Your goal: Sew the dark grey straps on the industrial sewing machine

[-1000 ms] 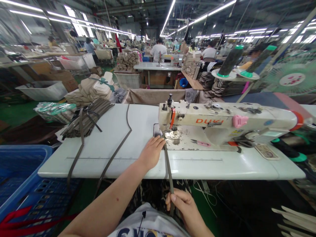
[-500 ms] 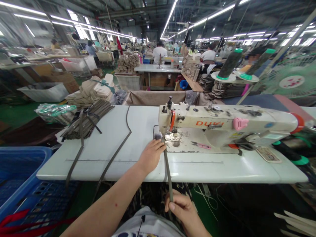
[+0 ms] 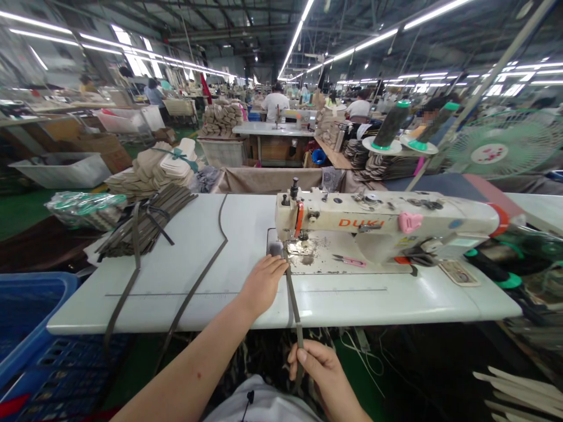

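Observation:
A cream sewing machine [image 3: 378,225] stands on a white table [image 3: 197,264]. A narrow dark strap [image 3: 291,296] runs from under its needle toward me and over the table's front edge. My left hand [image 3: 263,284] lies flat on the table beside the strap, fingertips against it near the needle, fingers stretched out. Below the table edge my right hand [image 3: 317,369] is closed around the strap's near end, thumb on top.
Two more long straps [image 3: 193,287] hang over the table's left front. A bundle of straps [image 3: 145,220] lies at the back left. Pink snips [image 3: 349,259] rest on the machine bed. A blue crate [image 3: 30,328] sits at the left, a fan [image 3: 501,146] at the right. Other people work at tables behind.
The view has tilted and shifted slightly. My right hand has slid a little up along the strap toward the table edge. My left hand stays by the needle.

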A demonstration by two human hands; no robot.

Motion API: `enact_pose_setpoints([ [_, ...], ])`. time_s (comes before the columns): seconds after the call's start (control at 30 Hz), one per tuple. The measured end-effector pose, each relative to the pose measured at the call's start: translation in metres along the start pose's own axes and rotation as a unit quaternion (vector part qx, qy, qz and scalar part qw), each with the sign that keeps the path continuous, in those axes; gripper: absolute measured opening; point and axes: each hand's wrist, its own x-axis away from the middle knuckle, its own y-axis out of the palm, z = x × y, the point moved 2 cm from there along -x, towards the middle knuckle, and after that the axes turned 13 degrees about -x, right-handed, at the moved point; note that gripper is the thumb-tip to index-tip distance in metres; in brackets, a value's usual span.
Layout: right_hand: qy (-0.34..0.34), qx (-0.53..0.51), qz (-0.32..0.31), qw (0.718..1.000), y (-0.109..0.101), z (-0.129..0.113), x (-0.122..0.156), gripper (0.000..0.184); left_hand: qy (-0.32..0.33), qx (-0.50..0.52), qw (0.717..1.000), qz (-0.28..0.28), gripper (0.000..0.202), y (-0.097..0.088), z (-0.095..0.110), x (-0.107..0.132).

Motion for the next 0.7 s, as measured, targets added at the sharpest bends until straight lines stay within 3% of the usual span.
enact_pose_setpoints([
  [0.23, 0.008, -0.012, 0.029, 0.999, -0.005, 0.004, 0.005, 0.047, -0.043, -0.032, 0.999, 0.002, 0.058, -0.011, -0.013, 0.026],
  [0.47, 0.008, -0.006, 0.049, 0.999, -0.005, 0.000, 0.005, 0.045, -0.176, -0.177, 0.968, 0.006, 0.054, -0.031, -0.080, 0.077],
  [0.6, 0.006, -0.002, 0.052, 0.999, -0.002, -0.001, 0.004, 0.045, -0.197, -0.136, 0.971, -0.026, 0.053, -0.031, -0.110, 0.119],
  [0.7, 0.002, -0.001, 0.058, 0.998, 0.000, -0.001, 0.005, 0.047, -0.187, -0.100, 0.976, -0.042, 0.064, -0.034, -0.115, 0.153],
])
